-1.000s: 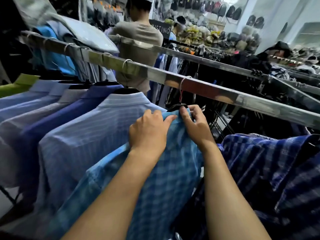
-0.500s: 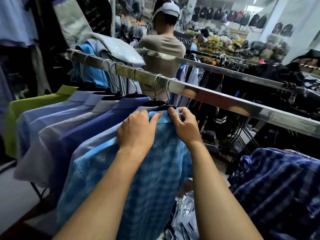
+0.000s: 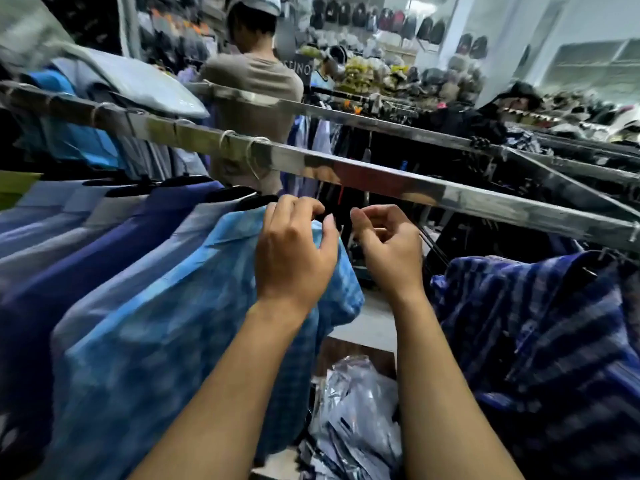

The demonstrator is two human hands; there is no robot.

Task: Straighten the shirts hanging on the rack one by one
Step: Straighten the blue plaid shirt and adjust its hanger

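A light blue checked shirt (image 3: 166,341) hangs on a black hanger (image 3: 256,200) from the shiny metal rail (image 3: 433,192). It sits at the right end of a packed row of blue shirts (image 3: 86,258). My left hand (image 3: 294,258) grips the checked shirt at its collar, fingers curled over the top by the hanger. Just to its right, my right hand (image 3: 388,251) hovers in the gap with loosely curled fingers, holding nothing and apart from the shirt. A dark blue plaid shirt (image 3: 536,341) hangs further right.
A person in a beige top (image 3: 252,84) stands behind the rail with their back turned. A second rail (image 3: 398,124) of dark clothes runs behind. Plastic-wrapped shirts (image 3: 356,410) lie piled below the gap. Folded garments (image 3: 138,84) rest on the rail at the left.
The checked shirt has slid left against the striped shirt. My right hand has let go of its collar and moved right into the gap. My left hand still holds the collar.
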